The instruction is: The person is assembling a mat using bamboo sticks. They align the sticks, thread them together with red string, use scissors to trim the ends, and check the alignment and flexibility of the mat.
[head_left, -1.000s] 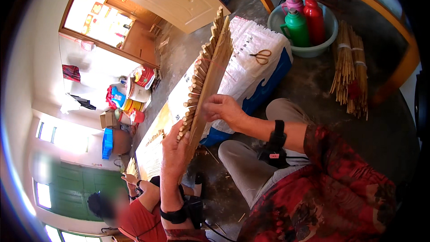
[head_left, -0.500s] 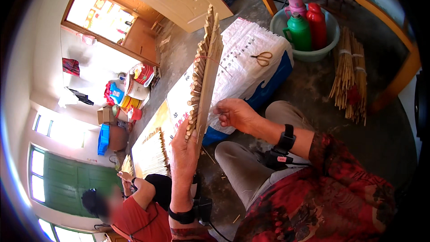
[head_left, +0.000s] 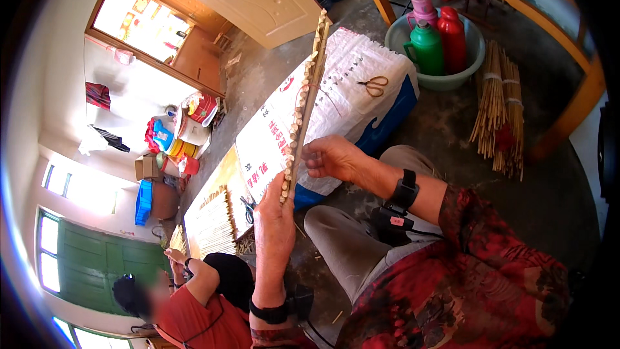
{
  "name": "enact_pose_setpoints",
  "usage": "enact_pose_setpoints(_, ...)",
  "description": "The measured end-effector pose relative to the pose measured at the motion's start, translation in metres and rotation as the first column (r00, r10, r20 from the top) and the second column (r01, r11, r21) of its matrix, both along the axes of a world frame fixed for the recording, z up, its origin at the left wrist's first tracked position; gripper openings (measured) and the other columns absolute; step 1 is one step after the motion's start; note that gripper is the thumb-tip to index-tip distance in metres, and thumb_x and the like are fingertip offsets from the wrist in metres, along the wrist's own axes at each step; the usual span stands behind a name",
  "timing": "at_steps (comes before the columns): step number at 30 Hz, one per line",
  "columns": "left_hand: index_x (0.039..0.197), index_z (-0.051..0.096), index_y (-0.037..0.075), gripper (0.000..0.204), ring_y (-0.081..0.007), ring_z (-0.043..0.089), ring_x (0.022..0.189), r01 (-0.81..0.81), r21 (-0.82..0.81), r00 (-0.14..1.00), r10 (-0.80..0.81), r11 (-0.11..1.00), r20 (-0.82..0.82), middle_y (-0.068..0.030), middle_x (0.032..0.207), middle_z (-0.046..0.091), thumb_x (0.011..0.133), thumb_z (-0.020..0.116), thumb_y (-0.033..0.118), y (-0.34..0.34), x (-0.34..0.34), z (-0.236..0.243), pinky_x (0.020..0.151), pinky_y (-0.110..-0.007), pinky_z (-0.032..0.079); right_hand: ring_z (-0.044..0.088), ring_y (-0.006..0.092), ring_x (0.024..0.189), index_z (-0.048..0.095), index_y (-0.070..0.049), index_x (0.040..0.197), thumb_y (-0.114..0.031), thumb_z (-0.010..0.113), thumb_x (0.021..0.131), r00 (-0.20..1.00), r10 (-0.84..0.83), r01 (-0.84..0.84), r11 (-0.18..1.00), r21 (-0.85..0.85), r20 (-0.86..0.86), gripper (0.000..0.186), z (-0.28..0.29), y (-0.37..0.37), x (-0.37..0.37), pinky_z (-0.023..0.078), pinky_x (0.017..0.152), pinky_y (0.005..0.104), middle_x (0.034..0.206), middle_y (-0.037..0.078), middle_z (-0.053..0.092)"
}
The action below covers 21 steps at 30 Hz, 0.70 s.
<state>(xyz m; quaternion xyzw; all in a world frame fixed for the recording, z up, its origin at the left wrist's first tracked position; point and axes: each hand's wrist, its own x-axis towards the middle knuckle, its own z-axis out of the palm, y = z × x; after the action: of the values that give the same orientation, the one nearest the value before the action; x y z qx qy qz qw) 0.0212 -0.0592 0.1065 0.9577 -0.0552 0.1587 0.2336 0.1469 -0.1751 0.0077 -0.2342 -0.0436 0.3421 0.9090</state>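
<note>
Sticks (head_left: pixel 298 119) pinched in my left hand (head_left: pixel 272 220), light, stiff, I'd say, best held across them all; right hand (head_left: pixel 337 158) half-curled just beside, can't tell if gripping.

the white sack (head_left: pixel 342 123) in front of you carries a pair of scissors (head_left: pixel 372 86). on the dark floor (head_left: pixel 445 129) to your right, a round basin (head_left: pixel 445 82) sits with tied bundles of sticks (head_left: pixel 496 110) lying just beside it.

Daylight glares from doorway (head_left: pixel 145 22) and windows (head_left: pixel 50 271), the floor (head_left: pixel 491 220) lies dim, and edges bend into black
</note>
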Motion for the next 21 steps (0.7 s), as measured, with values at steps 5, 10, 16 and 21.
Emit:
enact_pose_setpoints(5, 0.118, 0.054, 0.002, 0.032, -0.0356, 0.061, 0.097, 0.004, -0.053, 1.000, -0.003, 0.999, 0.014, -0.0258, 0.103, 0.061, 0.086, 0.056, 0.004, 0.005, -0.001, -0.006, 0.082, -0.037, 0.047, 0.050, 0.0117, 0.065, 0.057, -0.006, 0.087, -0.012, 0.060, 0.080, 1.000, 0.010, -0.012, 0.995, 0.097, 0.029, 0.010, -0.005, 0.002, 0.000, 0.046, 0.065, 0.0302, 0.076, 0.001, 0.056)
enact_pose_setpoints(10, 0.116, 0.055, 0.002, 0.029, -0.0364, 0.061, 0.096, 0.008, -0.047, 1.000, -0.008, 0.999, -0.002, -0.0250, 0.102, 0.061, 0.087, 0.055, 0.004, -0.002, -0.002, -0.006, 0.081, -0.038, 0.047, 0.047, 0.0109, 0.066, 0.055, -0.007, 0.082, -0.012, 0.061, 0.081, 0.998, -0.056, 0.046, 0.961, 0.271, 0.029, 0.008, -0.022, 0.004, -0.009, 0.043, 0.063, 0.0274, 0.078, 0.001, 0.055)
enact_pose_setpoints(16, 0.115, 0.053, 0.002, 0.028, -0.0393, 0.059, 0.096, 0.025, 0.004, 1.000, -0.025, 1.000, -0.013, -0.0250, 0.103, 0.059, 0.087, 0.054, 0.003, -0.006, -0.010, -0.008, 0.081, -0.038, 0.046, 0.047, 0.0107, 0.068, 0.055, -0.008, 0.083, -0.012, 0.062, 0.082, 0.998, -0.066, 0.056, 0.933, 0.355, 0.015, 0.008, -0.031, -0.002, -0.023, 0.041, 0.059, 0.0240, 0.081, 0.003, 0.056)
enact_pose_setpoints(21, 0.118, 0.051, 0.000, 0.033, -0.0415, 0.054, 0.103, 0.049, 0.054, 0.998, -0.047, 0.997, -0.037, -0.0255, 0.110, 0.056, 0.085, 0.053, -0.001, -0.015, -0.018, -0.011, 0.086, -0.040, 0.044, 0.050, 0.0120, 0.066, 0.057, -0.006, 0.089, -0.012, 0.063, 0.082, 0.998, 0.024, -0.048, 0.882, 0.470, 0.057, 0.011, -0.052, -0.013, -0.032, 0.043, 0.058, 0.0248, 0.091, 0.008, 0.060)
